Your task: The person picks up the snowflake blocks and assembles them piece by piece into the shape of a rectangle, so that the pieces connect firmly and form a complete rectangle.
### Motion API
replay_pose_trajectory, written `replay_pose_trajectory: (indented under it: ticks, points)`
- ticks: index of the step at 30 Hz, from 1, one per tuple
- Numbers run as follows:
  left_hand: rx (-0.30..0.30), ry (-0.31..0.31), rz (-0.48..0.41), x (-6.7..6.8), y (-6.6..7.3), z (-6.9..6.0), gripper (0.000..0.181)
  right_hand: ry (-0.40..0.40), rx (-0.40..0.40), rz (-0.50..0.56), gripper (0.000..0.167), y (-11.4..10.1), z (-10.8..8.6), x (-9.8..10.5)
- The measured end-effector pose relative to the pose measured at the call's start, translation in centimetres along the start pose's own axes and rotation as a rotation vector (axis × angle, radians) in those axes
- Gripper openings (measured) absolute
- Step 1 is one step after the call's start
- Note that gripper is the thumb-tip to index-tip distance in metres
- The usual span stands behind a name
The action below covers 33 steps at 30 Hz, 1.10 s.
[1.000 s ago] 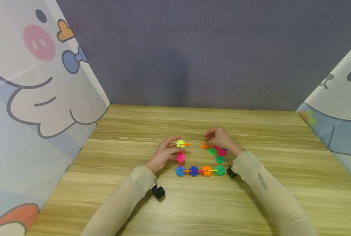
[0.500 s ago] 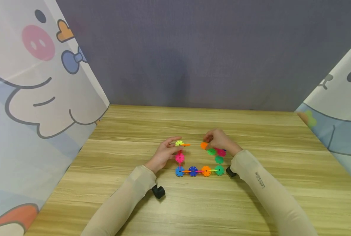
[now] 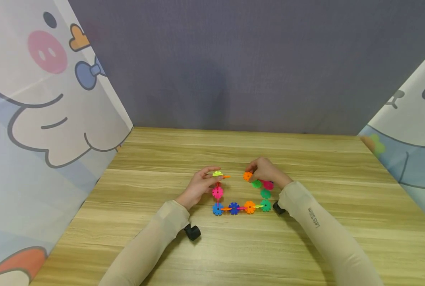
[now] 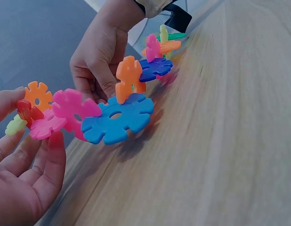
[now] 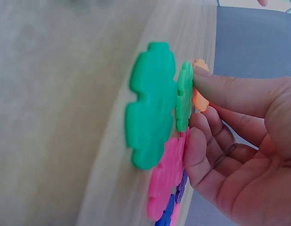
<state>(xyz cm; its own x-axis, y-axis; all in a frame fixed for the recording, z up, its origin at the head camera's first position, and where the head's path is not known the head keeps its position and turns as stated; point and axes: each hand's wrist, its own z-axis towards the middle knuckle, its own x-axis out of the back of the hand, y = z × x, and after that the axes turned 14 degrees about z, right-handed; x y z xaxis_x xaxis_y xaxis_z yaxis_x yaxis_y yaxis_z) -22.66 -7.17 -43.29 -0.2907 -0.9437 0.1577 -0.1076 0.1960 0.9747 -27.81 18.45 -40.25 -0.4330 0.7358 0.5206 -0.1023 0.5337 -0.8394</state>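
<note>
Notched plastic discs are joined into a chain bent around three sides. My left hand (image 3: pixel 198 186) pinches the yellow disc (image 3: pixel 217 173) at the chain's upper left end, where an orange disc (image 3: pixel 226 176) sticks out to the right. Below it hang a pink disc (image 3: pixel 217 192) and a light blue disc (image 3: pixel 217 209). In the left wrist view the blue disc (image 4: pixel 118 118) looks tilted above the table. My right hand (image 3: pixel 266 170) pinches an orange disc (image 3: pixel 247 176) beside a green disc (image 3: pixel 256 184). In the right wrist view the thumb touches that orange disc (image 5: pixel 200 87).
Along the bottom run a dark blue disc (image 3: pixel 234 208), an orange one (image 3: pixel 250 207) and a green one (image 3: pixel 265 205). Another green disc (image 3: pixel 265 194) and a pink one (image 3: pixel 268 185) lie by my right wrist. A grey partition (image 3: pixel 212 71) stands behind the wooden table (image 3: pixel 234 254).
The left thumb has come over the yellow disc, covering its lower part. The right hand has shifted slightly down and left, and more of its orange disc shows.
</note>
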Motion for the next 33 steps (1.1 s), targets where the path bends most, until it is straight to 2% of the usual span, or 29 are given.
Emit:
replay_pose_trajectory:
  ticks: [8, 18, 33]
  points:
    - [-0.027, 0.003, -0.021, -0.3, -0.1, 0.1, 0.045, 0.064, 0.062, -0.023, 0.028, 0.5, -0.2, -0.1]
    - [-0.061, -0.008, -0.049, -0.4, -0.3, 0.1, 0.043, 0.082, 0.056, 0.027, 0.017, 0.7, -0.9, 0.2]
    - [-0.068, -0.004, -0.066, -0.4, -0.1, 0.0, 0.041, 0.076, 0.039, 0.221, 0.015, 0.2, -1.8, -0.1]
